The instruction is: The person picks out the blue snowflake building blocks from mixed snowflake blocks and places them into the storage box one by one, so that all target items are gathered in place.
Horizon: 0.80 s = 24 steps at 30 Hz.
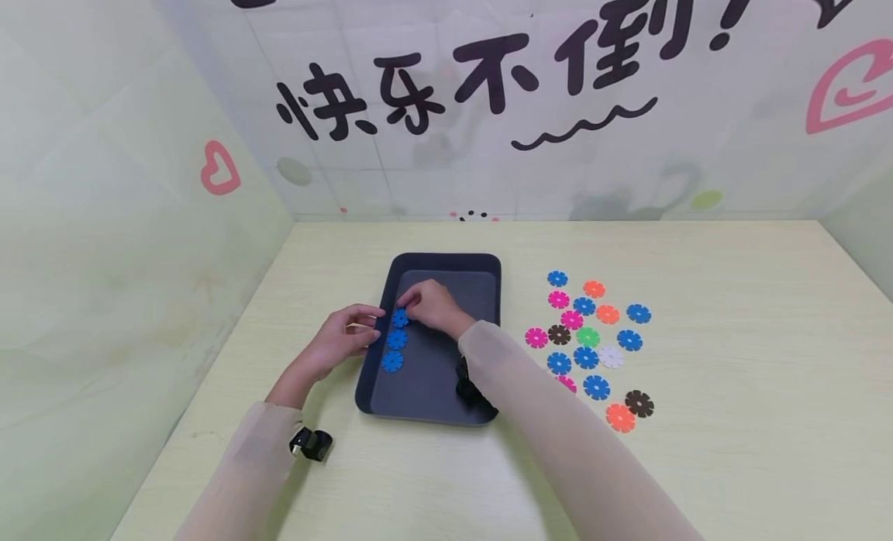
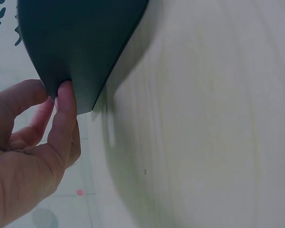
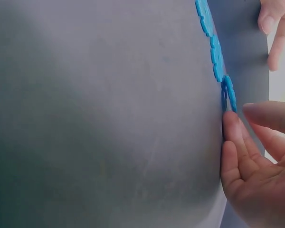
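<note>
A dark tray (image 1: 432,413) lies on the table, and three blue notched discs form a column along its left side. My right hand (image 1: 434,304) reaches into the tray and pinches the edge of the farthest blue disc (image 1: 400,318). In the right wrist view that disc (image 3: 231,92) is slightly tilted at the fingertips, in line with the other two. The middle disc (image 1: 396,339) and the nearest disc (image 1: 393,361) lie flat. Against the tray's left side rests my left hand (image 1: 340,339), its fingertips touching the rim and outer wall (image 2: 80,52).
Right of the tray, several notched discs lie scattered on the table (image 1: 732,355): blue, pink, orange (image 1: 620,418), dark brown (image 1: 639,404), green (image 1: 588,337) and white (image 1: 611,356). My right forearm crosses in front of some. A printed wall (image 1: 446,177) stands behind.
</note>
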### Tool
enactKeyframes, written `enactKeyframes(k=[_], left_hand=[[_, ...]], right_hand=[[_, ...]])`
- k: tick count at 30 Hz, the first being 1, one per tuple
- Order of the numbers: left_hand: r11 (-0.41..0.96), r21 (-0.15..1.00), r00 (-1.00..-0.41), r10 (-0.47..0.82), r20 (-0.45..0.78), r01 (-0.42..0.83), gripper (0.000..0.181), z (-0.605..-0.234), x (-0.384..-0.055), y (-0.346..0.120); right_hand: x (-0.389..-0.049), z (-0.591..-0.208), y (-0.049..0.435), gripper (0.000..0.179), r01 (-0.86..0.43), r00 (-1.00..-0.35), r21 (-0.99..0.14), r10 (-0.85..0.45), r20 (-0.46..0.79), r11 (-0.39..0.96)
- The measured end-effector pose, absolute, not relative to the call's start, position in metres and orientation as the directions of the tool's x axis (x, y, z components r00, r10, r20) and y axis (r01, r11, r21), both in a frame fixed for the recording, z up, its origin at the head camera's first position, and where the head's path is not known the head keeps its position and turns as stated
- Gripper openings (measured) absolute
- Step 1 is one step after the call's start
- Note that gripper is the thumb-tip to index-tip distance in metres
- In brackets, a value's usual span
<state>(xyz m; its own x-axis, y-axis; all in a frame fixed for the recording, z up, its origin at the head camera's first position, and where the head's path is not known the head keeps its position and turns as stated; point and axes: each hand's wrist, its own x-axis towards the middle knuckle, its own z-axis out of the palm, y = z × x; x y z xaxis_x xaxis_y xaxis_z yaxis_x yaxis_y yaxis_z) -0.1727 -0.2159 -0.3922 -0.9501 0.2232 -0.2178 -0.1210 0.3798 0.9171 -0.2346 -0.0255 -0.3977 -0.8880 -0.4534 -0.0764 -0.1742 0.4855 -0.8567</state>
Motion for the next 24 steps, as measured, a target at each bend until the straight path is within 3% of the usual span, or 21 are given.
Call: enactKeyframes(k=[9, 24], left_hand=[[0.367, 0.923, -0.952, 0.227, -0.208, -0.114, 0.037, -0.393, -0.173, -0.215], [0.386, 0.916, -0.954, 0.22, -0.203, -0.106, 0.036, -0.391, -0.171, -0.215]], right_hand=[[-0.237, -0.389, -0.02, 0.019, -0.129, -0.888, -0.877, -0.447, -0.105, 0.464], [-0.241, -0.335, 0.018, 0.024, -0.313, -0.827, -0.831, -0.562, 0.001, 0.459]])
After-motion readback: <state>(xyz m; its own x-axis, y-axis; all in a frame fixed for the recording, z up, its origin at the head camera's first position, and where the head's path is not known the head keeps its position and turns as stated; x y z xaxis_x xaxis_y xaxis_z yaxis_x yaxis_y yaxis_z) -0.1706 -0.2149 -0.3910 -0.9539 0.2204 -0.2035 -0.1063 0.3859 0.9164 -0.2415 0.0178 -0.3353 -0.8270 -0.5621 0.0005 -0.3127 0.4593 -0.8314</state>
